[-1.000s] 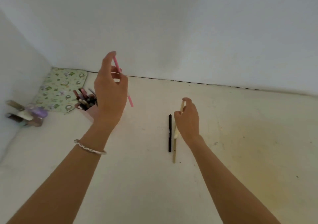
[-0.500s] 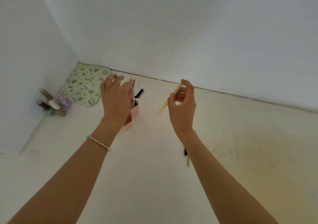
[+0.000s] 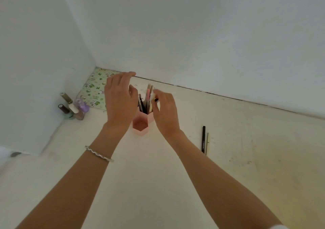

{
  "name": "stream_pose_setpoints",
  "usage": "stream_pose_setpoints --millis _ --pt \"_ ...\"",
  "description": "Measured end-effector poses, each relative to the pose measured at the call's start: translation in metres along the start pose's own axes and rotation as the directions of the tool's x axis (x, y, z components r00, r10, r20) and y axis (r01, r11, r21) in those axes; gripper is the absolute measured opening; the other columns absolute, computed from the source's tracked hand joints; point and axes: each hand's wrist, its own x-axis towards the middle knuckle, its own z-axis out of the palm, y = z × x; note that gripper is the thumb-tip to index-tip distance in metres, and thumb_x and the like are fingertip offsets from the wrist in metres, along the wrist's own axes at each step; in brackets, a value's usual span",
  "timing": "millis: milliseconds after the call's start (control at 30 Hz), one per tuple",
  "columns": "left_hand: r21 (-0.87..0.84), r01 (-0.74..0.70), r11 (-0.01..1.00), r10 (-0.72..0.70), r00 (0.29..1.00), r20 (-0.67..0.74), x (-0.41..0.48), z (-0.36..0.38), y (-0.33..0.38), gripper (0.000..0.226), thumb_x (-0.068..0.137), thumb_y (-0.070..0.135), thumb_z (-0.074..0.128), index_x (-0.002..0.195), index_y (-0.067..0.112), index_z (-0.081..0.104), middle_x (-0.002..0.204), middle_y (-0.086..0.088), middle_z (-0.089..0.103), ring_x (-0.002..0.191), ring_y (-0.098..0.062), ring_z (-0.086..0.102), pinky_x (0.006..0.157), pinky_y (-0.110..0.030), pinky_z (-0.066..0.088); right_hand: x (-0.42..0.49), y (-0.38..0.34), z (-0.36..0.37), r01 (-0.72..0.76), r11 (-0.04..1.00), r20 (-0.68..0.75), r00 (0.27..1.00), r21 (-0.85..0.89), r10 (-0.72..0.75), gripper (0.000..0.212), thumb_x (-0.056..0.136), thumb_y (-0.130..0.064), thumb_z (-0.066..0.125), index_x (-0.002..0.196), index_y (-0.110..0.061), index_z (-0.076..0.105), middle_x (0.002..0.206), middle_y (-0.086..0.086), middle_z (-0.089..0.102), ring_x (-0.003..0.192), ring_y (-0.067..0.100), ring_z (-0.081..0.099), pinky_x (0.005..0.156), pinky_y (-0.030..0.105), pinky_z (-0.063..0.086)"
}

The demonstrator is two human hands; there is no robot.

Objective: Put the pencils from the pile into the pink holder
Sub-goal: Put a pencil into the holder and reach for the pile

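while the left hand (image 3: 121, 102) hovers spread and empty beside the pink holder (image 3: 140, 131), the right hand (image 3: 165, 111) touches the standing pencils (image 3: 148, 95) (grip unclear through blur).

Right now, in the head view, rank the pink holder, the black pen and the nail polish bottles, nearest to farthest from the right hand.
1. pink holder, just left of the right hand.
2. black pen, to its right.
3. nail polish bottles, far left by the wall.

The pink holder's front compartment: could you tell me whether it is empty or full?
Empty: its front compartment shows bare pink inside; the pencils stand behind it.
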Motion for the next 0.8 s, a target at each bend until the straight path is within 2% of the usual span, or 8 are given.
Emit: stream_pose_setpoints --millis 67,133,200,267,367,433,533,800 --pt "-0.014 0.015 1.000 -0.015 1.000 -0.001 -0.004 0.002 0.006 0.039 0.084 -0.003 0.054 0.120 0.008 0.064 0.115 -0.008 0.065 0.114 -0.029 0.054 0.098 -0.036 0.041 -0.009 0.006 0.004 0.133 0.969 -0.004 0.991 -0.209 -0.137 0.025 0.088 -0.004 0.065 0.111 -0.011 0.072 0.108 0.011 0.065 0.101 0.031 0.059 0.089 0.042 0.045" --pt "-0.043 0.010 0.999 -0.010 1.000 -0.012 -0.012 0.008 0.018 0.034 0.084 -0.003 0.054 0.115 0.008 0.064 0.111 -0.007 0.065 0.107 -0.027 0.056 0.092 -0.036 0.047 -0.013 0.011 0.000 0.148 0.960 -0.037 0.986 -0.237 -0.162 0.037 0.084 0.001 0.063 0.118 -0.011 0.069 0.117 0.015 0.061 0.104 0.030 0.057 0.091 0.037 0.039" --pt "-0.116 0.019 0.993 -0.016 0.999 0.029 -0.024 0.020 0.037 0.025 0.085 -0.002 0.055 0.105 0.009 0.063 0.105 -0.005 0.064 0.096 -0.024 0.059 0.079 -0.034 0.051 -0.011 0.017 -0.013 0.034 0.987 -0.144 0.988 -0.160 -0.057 0.047 0.082 0.006 0.056 0.126 -0.008 0.060 0.122 0.013 0.057 0.109 0.024 0.052 0.094 0.028 0.031" --pt "-0.174 0.120 0.977 -0.079 0.971 0.225 -0.041 0.039 0.059 0.017 0.088 0.002 0.056 0.102 0.011 0.061 0.103 -0.002 0.064 0.092 -0.021 0.063 0.071 -0.031 0.052 -0.008 0.028 -0.031 -0.123 0.990 -0.251 0.963 -0.072 0.101 0.048 0.080 0.008 0.052 0.125 -0.009 0.057 0.123 0.008 0.056 0.110 0.020 0.050 0.095 0.025 0.030" --pt "-0.049 0.258 0.965 -0.174 0.769 0.615 -0.076 0.080 0.090 0.014 0.091 0.014 0.055 0.103 0.012 0.063 0.098 -0.002 0.068 0.086 -0.019 0.065 0.070 -0.029 0.051 -0.010 0.050 -0.061 -0.269 0.963 -0.321 0.910 0.026 0.263 0.045 0.078 0.004 0.046 0.118 -0.012 0.058 0.117 0.000 0.058 0.096 0.009 0.051 0.093 0.034 0.039" --pt "0.025 0.305 0.952 -0.222 0.635 0.740 -0.100 0.102 0.108 0.016 0.093 0.019 0.053 0.102 0.011 0.063 0.099 -0.004 0.070 0.087 -0.021 0.066 0.071 -0.030 0.051 -0.016 0.066 -0.078 -0.329 0.943 -0.322 0.888 0.053 0.328 0.043 0.079 0.002 0.045 0.116 -0.015 0.059 0.110 -0.006 0.057 0.088 -0.005 0.045 0.091 0.041 0.044" --pt "0.094 0.272 0.958 -0.240 0.577 0.780 -0.127 0.129 0.131 0.018 0.096 0.024 0.054 0.108 0.010 0.056 0.102 -0.005 0.066 0.089 -0.024 0.065 0.071 -0.032 0.052 -0.030 0.093 -0.103 -0.386 0.922 -0.325 0.868 0.036 0.376 0.039 0.080 0.001 0.044 0.111 -0.018 0.060 0.104 -0.012 0.056 0.088 -0.010 0.045 0.088 0.043 0.048" --pt "0.153 0.193 0.969 -0.238 0.565 0.790 -0.137 0.154 0.147 0.030 0.092 0.016 0.058 0.118 0.008 0.046 0.107 -0.009 0.062 0.094 -0.027 0.064 0.076 -0.035 0.054 -0.067 0.139 -0.142 -0.529 0.848 -0.263 0.816 0.018 0.514 0.035 0.084 -0.001 0.047 0.110 -0.020 0.060 0.098 -0.010 0.059 0.081 0.006 0.056 0.071 0.018 0.042"
